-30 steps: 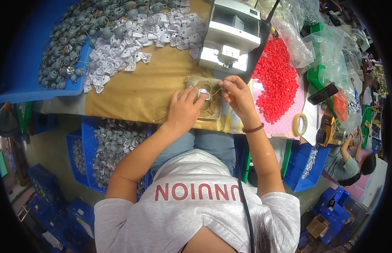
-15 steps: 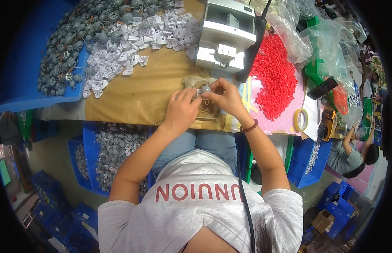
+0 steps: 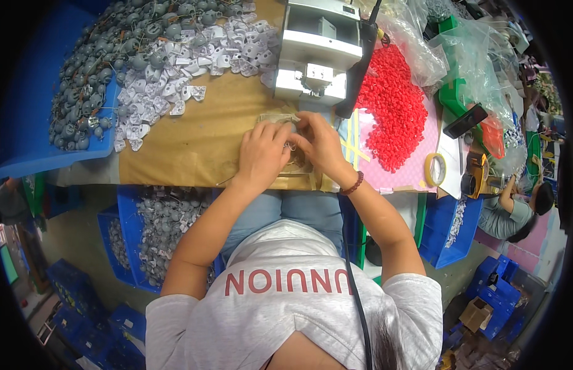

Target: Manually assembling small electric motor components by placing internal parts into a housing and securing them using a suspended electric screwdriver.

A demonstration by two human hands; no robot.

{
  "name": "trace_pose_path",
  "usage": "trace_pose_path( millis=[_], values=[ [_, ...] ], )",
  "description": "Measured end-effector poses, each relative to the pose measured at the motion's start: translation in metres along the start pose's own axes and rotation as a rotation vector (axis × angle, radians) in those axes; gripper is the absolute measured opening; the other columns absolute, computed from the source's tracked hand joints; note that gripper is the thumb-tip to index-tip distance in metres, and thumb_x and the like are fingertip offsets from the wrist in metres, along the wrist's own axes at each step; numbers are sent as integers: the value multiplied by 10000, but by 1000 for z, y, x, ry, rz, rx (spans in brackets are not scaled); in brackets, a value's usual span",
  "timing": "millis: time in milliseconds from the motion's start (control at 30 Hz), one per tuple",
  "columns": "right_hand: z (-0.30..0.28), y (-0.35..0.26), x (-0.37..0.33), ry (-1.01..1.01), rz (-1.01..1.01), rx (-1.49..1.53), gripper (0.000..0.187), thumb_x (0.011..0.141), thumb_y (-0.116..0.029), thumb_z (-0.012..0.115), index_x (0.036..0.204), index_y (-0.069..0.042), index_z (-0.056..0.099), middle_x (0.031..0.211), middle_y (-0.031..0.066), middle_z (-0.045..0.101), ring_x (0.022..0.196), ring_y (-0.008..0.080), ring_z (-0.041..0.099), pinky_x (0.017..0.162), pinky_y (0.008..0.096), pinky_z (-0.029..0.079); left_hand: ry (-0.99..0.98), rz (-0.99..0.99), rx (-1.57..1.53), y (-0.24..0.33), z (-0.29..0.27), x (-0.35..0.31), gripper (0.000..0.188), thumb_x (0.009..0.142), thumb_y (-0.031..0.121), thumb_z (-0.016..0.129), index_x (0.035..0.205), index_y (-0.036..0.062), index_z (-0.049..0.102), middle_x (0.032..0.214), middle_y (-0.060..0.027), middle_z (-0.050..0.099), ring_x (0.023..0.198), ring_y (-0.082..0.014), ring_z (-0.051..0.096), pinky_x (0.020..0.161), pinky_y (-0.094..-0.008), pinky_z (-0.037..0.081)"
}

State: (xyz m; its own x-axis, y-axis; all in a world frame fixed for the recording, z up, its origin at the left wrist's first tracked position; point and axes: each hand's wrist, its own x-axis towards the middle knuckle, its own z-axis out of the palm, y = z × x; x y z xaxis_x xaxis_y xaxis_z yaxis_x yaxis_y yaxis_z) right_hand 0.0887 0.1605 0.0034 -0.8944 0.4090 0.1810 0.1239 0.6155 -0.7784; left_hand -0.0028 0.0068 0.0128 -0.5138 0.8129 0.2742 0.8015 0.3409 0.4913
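Close together over a small square board (image 3: 298, 168) at the table's front edge, both my hands are closed round one small piece. My left hand (image 3: 260, 153) has its fingers bent together over the left side of that piece. From the right, my right hand (image 3: 323, 147) pinches with thumb and forefinger, its wrist in a dark red bead bracelet. The piece is a grey ball-shaped part (image 3: 292, 127), mostly covered by my fingers. A thin wire loop (image 3: 290, 147) shows below it.
A white bench machine (image 3: 317, 52) stands beyond my hands. White plastic parts (image 3: 169, 80) and grey ball parts (image 3: 89, 92) are heaped left by a blue tray (image 3: 104, 147). Right are small red pieces (image 3: 394, 111), a tape roll (image 3: 435, 169), a phone (image 3: 465, 121) and another person (image 3: 511, 216).
My right fingers have moved closer to my left hand. The grey ball part, plainly visible before, is now mostly covered. The table scene has shifted slightly left in view.
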Motion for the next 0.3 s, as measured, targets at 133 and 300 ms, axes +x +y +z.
trace_pose_path(
  millis=[133, 300],
  values=[
    [-31, 28, 34, 514, -184, -61, 432, 879, -101, 715, 1259, 5, 540, 1071, 143, 599, 903, 275, 576, 792, 365, 473, -18, 21, 19, -5, 0, 2, 409, 795, 155, 735, 1187, 105, 630, 1058, -76, 615, 1095, -288, 576, 892, -419, 469],
    [-66, 68, 86, 306, 324, 380, 639, 950, -253, 688, 1428, 59, 399, 1398, 219, 491, 1232, 312, 498, 1021, 414, 412, -26, -4, 43, -6, 7, 3, 411, 789, 152, 738, 1186, 134, 638, 1023, -72, 614, 1086, -279, 580, 888, -416, 473]
  ],
)
